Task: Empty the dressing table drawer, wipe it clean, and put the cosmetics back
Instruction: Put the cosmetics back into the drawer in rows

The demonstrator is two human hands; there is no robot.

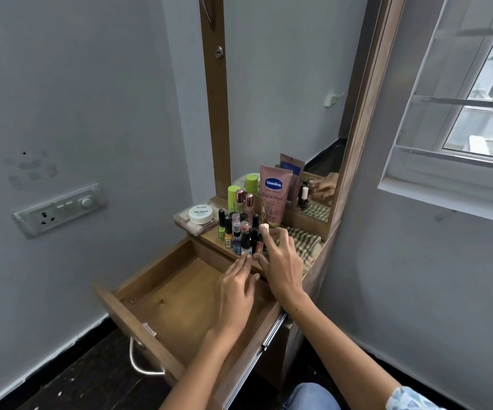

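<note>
The wooden drawer is pulled out and has nothing in it. A cluster of small nail-polish and cosmetic bottles stands on the table top behind it. With them are two green-capped bottles, a pink Vaseline tube and a white nail-polish-remover jar on a flat palette. My right hand has thumb and fingers around a white-capped bottle at the cluster's right edge. My left hand hovers over the drawer, its spread fingertips touching the front bottles. A checked cloth lies at the right.
A mirror in a wooden frame rises behind the cosmetics and reflects them. A wall switchboard is at the left and a window at the right. The drawer's metal handle juts toward the dark floor.
</note>
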